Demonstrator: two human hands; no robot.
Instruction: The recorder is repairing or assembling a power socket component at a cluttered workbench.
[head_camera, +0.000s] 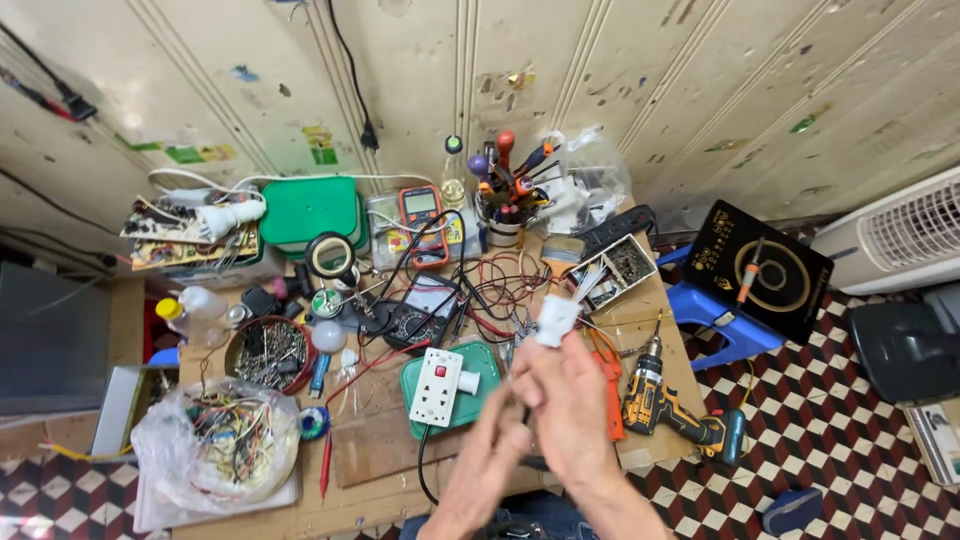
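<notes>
A cluttered wooden workbench (400, 470) is seen from above, set against a worn panelled wall (620, 80).

A small white part (556, 320) is pinched in the fingertips of the right hand (570, 400) above the bench's middle; the left hand (495, 455) is raised just beside it, fingers loosely curled, and whether anything is held in it cannot be told. Below them a white socket (437, 387) is laid on a green lid (480, 400). A yellow drill (665, 405) is laid at the right edge, a bag of wires (215, 440) at the left. A checkered floor (830, 420) is seen to the right.
</notes>
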